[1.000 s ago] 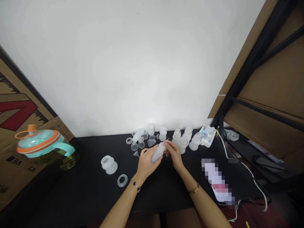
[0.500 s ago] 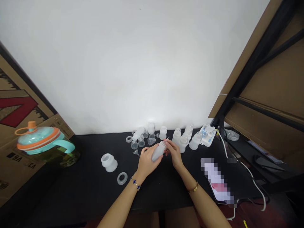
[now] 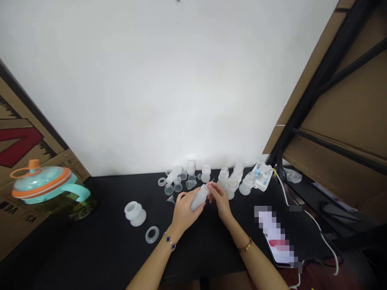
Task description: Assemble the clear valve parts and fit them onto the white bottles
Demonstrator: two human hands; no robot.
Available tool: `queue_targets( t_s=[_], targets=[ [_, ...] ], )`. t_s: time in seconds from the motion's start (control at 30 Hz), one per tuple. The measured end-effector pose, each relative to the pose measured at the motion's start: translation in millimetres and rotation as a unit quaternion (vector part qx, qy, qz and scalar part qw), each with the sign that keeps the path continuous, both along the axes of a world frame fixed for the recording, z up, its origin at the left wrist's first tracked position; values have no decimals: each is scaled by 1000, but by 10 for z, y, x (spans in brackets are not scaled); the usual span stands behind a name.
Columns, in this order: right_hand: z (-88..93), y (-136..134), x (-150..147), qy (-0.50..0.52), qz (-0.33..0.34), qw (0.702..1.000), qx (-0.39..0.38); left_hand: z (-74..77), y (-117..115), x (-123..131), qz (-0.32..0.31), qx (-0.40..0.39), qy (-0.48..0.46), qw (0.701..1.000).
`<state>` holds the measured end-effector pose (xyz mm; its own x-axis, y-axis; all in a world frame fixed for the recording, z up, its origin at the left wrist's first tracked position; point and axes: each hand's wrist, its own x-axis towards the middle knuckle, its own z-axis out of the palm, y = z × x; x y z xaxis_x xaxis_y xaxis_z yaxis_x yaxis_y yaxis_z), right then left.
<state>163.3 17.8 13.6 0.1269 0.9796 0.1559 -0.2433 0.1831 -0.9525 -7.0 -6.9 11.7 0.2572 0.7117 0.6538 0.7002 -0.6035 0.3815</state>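
My left hand (image 3: 184, 211) is wrapped round a small frosted white bottle (image 3: 198, 199), tilted with its mouth up and to the right. At that mouth, the closed fingers of my right hand (image 3: 221, 201) pinch a small clear piece (image 3: 211, 182) with a thin tip, mostly hidden by the fingers. To the left, a wide-necked white bottle (image 3: 136, 215) stands by itself, with a translucent ring (image 3: 152, 234) lying flat near it. A clear funnel-shaped piece (image 3: 171, 199) lies beyond my left hand.
Clear cups (image 3: 177, 185) and other small parts cluster near the wall. Several bottles with clear tops (image 3: 231, 186) stand to their right, beside a white power strip (image 3: 262, 176). A phone (image 3: 276, 237) lies at right; a large handled jug (image 3: 51, 189) stands at left.
The view has shifted slightly, so the table's things sit a little lower and further left. Both hands keep the same hold, the right fingers still at the bottle's mouth.
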Motion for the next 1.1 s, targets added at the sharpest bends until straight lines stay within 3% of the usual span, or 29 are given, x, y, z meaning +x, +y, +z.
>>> queue_targets(
  t_s=[0.37,0.77,1.1],
  targets=[
    [-57,47,2,18,3,1000,-5,6,-10,3,-9,22,12,1000],
    [-14,12,28,71,72,994,-37,-39,22,-5,4,46,14,999],
    [14,18,20,67,58,996,-29,-13,14,-6,-4,37,13,999]
  ],
)
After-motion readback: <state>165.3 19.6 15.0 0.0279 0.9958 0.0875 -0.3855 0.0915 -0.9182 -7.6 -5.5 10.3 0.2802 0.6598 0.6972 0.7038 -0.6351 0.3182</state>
